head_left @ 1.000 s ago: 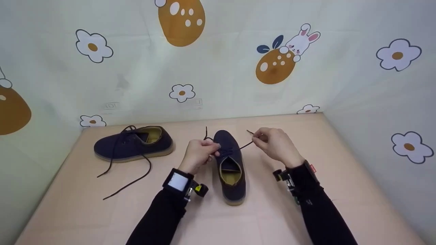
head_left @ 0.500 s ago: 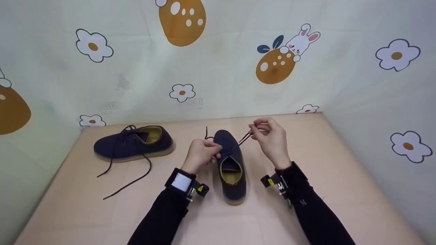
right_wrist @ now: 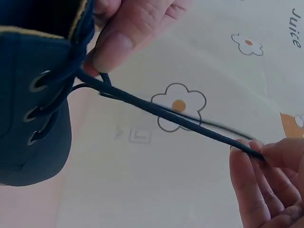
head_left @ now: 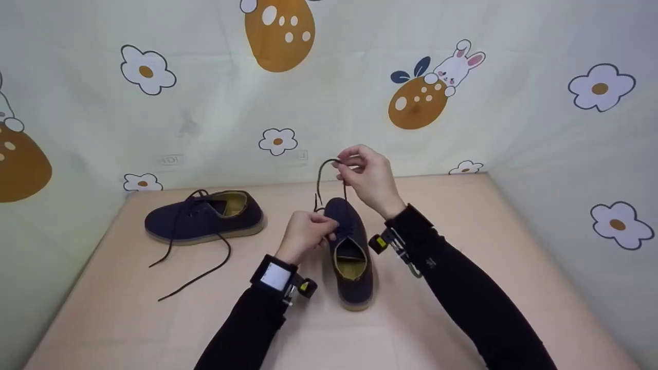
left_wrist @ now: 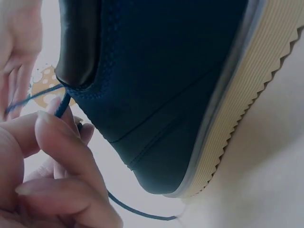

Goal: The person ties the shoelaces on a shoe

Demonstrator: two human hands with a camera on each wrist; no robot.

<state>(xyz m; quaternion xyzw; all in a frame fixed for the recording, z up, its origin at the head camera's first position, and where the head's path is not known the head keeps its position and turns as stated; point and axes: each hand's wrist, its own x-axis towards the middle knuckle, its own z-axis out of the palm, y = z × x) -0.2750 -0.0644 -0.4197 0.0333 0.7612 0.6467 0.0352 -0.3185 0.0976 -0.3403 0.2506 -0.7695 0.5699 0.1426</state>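
A navy lace-up shoe [head_left: 355, 288] with a tan sole stands in the middle of the table, toe pointing away. My left hand [head_left: 303, 234] is at its laced front and pinches a lace close to the eyelets, seen also in the right wrist view as a thumb [right_wrist: 114, 47] against the lace. Above the toe, my right hand [head_left: 372, 177] pinches the other shoelace [head_left: 320, 180] between thumb and fingers. That lace [right_wrist: 156, 110] runs taut from the shoe to the right hand, and its free end bends back down toward the toe.
A second navy shoe [head_left: 177, 223] lies to the left, toe pointing left, with loose laces [head_left: 198, 277] trailing on the table [head_left: 462, 308]. A patterned curtain [head_left: 334, 103] closes off the back and sides.
My right hand has moved left and up from the shoe's right side to above its toe, carrying the lace across. The left hand has stayed almost in place, pinching its lace.
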